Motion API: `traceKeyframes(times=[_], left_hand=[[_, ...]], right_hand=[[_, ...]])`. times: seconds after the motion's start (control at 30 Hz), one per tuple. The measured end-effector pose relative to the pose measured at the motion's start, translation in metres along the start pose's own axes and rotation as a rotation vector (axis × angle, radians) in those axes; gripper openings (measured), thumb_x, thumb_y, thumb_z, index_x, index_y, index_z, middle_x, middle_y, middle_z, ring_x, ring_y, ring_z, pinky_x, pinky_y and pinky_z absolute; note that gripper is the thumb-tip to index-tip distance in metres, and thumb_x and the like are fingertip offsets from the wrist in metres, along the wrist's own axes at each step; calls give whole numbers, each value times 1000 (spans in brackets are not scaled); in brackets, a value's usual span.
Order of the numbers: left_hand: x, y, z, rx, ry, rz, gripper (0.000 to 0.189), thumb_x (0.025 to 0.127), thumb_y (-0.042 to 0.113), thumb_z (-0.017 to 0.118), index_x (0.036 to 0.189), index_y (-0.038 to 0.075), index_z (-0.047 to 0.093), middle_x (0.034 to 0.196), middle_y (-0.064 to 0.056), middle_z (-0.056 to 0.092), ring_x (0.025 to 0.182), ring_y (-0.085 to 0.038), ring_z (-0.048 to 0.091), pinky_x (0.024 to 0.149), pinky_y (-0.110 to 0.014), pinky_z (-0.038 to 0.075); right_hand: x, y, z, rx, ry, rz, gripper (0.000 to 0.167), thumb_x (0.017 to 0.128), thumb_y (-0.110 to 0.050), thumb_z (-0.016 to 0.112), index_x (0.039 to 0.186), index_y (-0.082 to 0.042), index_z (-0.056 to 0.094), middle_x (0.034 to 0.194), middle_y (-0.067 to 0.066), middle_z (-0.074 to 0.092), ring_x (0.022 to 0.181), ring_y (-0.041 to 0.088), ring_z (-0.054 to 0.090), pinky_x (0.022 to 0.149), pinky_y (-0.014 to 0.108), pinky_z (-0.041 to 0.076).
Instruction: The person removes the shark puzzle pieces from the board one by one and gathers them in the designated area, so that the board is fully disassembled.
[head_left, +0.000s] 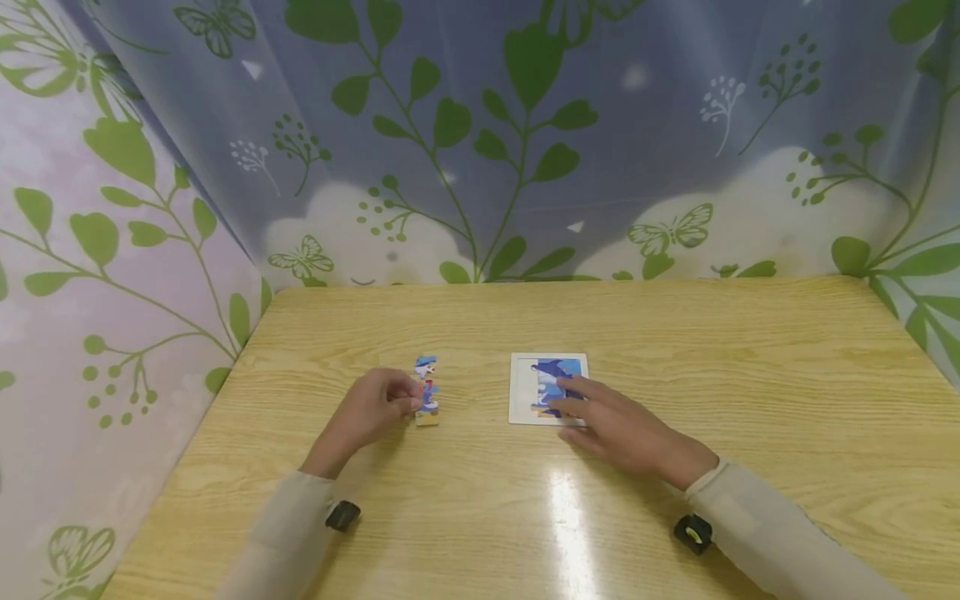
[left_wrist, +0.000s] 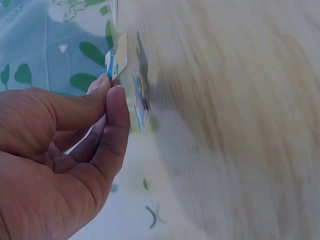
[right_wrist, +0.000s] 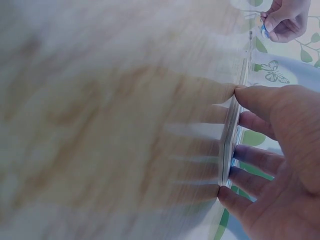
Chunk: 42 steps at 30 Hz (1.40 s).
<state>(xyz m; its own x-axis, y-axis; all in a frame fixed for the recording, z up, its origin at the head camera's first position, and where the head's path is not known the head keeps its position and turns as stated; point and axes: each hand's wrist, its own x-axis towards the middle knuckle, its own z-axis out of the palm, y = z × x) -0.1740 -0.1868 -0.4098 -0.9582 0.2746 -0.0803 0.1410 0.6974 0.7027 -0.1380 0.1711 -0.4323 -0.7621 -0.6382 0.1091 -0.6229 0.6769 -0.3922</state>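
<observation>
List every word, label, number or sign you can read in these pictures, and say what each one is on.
None can be read.
Puzzle pieces pinched by the left hand: coloured picture only, too small to show any lettering.
Puzzle tray under the right hand: blue picture, no legible text.
Curtain: leaves and butterflies, no words.
Table: bare wood grain.
Both wrist views are blurred.
</observation>
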Motion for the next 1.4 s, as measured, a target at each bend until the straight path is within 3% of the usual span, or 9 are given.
traceKeyframes(times=[0.27, 0.7, 1.4], left_hand=[[-3, -5, -4, 33, -4, -3, 7, 91, -1, 72, 86, 4, 73, 71, -4, 66, 64, -14, 58, 61, -29, 47], [-2, -12, 1, 113, 56, -44, 11, 86, -2, 76, 81, 7, 75, 76, 1, 69, 71, -13, 60, 66, -30, 51], [1, -6, 4, 119, 78, -39, 4, 87, 3, 78, 84, 5, 76, 83, -3, 73, 78, -17, 68, 74, -38, 57]], right_hand=[[-1, 0, 0, 3, 3, 2, 40, 99, -21, 67, 134, -1, 63, 148, 27, 47, 139, 43, 42, 111, 56, 37], [0, 0, 1, 3, -3, 14, 41, 99, -22, 67, 134, -1, 63, 149, 26, 47, 139, 43, 43, 111, 55, 38], [-1, 1, 0, -18, 18, -25, 38, 99, -19, 67, 132, 1, 64, 145, 28, 49, 136, 44, 45, 109, 56, 40]])
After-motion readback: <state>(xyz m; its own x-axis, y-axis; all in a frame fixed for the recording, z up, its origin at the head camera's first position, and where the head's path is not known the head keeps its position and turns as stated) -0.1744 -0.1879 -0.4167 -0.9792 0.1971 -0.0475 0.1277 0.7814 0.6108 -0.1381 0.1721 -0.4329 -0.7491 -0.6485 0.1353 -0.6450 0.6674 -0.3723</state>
